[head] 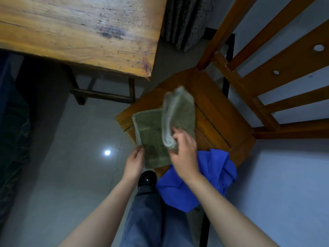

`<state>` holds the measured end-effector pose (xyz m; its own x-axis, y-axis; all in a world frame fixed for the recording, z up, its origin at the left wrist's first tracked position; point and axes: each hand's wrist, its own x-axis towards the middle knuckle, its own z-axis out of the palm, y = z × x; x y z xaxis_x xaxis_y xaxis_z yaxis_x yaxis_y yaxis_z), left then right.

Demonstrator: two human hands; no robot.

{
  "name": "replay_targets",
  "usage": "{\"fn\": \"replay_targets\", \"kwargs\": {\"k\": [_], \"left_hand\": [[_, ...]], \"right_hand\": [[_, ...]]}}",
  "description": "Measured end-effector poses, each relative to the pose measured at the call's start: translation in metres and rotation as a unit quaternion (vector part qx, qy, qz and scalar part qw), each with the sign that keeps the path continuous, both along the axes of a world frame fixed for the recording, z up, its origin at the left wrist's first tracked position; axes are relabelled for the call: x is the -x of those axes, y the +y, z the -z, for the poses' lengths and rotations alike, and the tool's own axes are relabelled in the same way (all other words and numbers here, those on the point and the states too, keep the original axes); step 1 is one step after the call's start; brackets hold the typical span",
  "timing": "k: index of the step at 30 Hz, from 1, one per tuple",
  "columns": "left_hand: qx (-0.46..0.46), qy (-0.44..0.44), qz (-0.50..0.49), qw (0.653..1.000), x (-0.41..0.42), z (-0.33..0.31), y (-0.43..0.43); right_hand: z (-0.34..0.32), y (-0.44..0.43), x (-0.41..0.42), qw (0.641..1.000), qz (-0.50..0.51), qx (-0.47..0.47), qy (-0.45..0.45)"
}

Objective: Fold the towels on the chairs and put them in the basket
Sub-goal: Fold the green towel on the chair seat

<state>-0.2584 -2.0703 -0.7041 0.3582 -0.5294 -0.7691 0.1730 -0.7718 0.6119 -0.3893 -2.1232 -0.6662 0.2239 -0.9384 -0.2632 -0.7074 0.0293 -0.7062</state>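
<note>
Green towel (151, 132) part-folded on the chair seat (213, 107), right hand (185, 154) fingers clamped on its raised fold, left hand (134, 163) pinching its near corner; blue towel (213, 168) unfolded, basket not in view.

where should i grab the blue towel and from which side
Probably the bunched upper folds of the blue towel lying on the chair seat, coming from the near front edge. It drapes loosely off that edge, while the chair back blocks the far side. The right hand is holding the green towel for now.
</note>
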Motion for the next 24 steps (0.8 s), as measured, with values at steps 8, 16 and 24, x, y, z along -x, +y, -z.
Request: {"fn": "replay_targets", "kwargs": {"k": [8, 16, 24], "left_hand": [[-0.041, 0.058, -0.042, 0.997, -0.010, 0.005, -0.002], [-0.032, 0.115, -0.060, 0.991, -0.016, 0.007, -0.005], [-0.029, -0.047, -0.062, 0.997, -0.009, -0.004, -0.024]], "right_hand": [[0.038, 0.021, -0.037, 0.981, -0.168, -0.068, 0.073], [0.025, 0.013, -0.015, 0.932, -0.358, -0.033, 0.049], [0.024, 0.030, 0.010, 0.955, -0.117, 0.057, 0.266]]}}
